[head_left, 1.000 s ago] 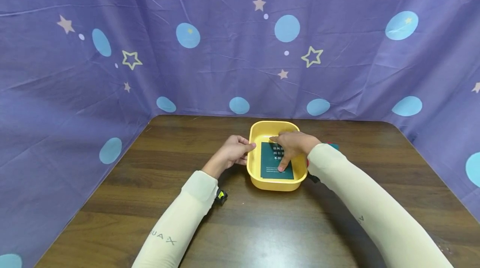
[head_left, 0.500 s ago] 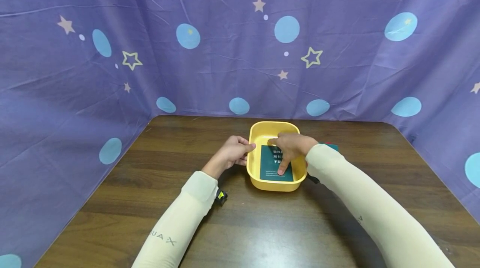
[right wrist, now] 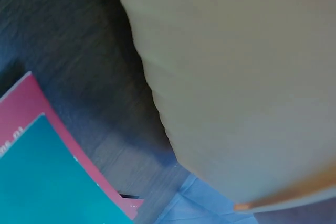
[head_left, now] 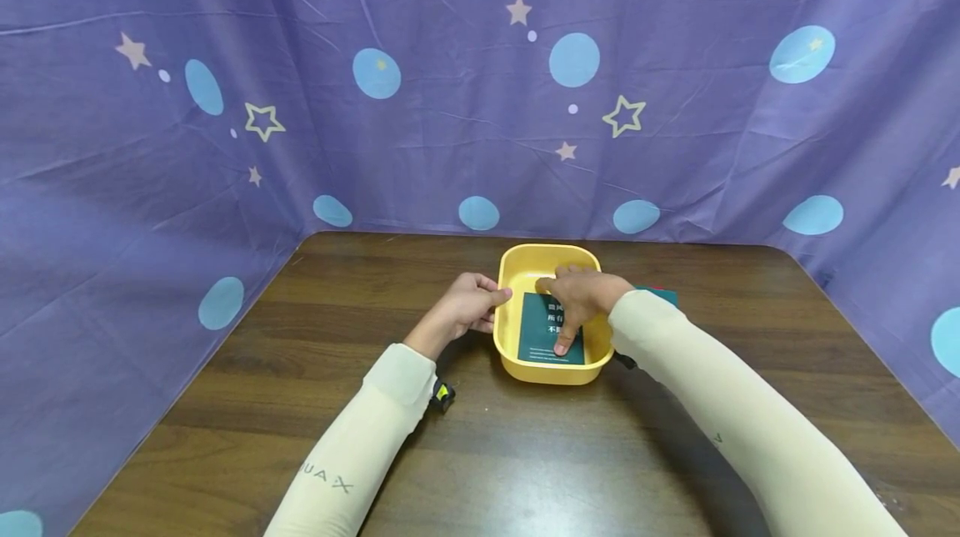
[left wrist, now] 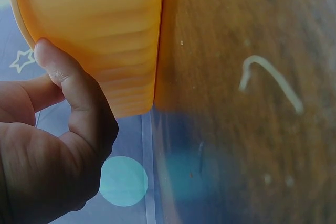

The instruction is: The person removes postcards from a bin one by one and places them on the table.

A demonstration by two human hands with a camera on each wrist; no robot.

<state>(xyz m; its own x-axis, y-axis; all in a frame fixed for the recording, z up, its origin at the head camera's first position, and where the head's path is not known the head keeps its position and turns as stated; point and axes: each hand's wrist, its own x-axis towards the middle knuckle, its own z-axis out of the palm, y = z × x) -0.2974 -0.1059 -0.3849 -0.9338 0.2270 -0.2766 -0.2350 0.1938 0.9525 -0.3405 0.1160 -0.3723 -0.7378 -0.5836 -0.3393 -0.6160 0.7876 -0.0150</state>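
A yellow plastic basin (head_left: 553, 375) stands on the table. My left hand (head_left: 468, 302) pinches its left rim, thumb on the inside; in the left wrist view that hand (left wrist: 68, 129) meets the rim of the ridged basin wall (left wrist: 115, 40). Inside lies a dark green booklet (head_left: 536, 337) with white lettering. My right hand (head_left: 581, 293) reaches over the right rim with fingers spread, the thumb resting on the booklet's cover and the index finger extended past its far edge. Part of the cover is hidden under this hand, which the right wrist view does not show.
Right of the basin, partly behind the right sleeve, lies another teal booklet (head_left: 666, 295). The right wrist view shows a teal booklet (right wrist: 52, 182) over a pink one (right wrist: 31, 98), beside the basin's outer wall (right wrist: 226, 87). A purple patterned curtain (head_left: 450, 153) borders the wooden table (head_left: 360, 303).
The green booklet has slid slightly nearer and to the left inside the basin, and the right hand has moved slightly with it. The left hand keeps its place on the rim.
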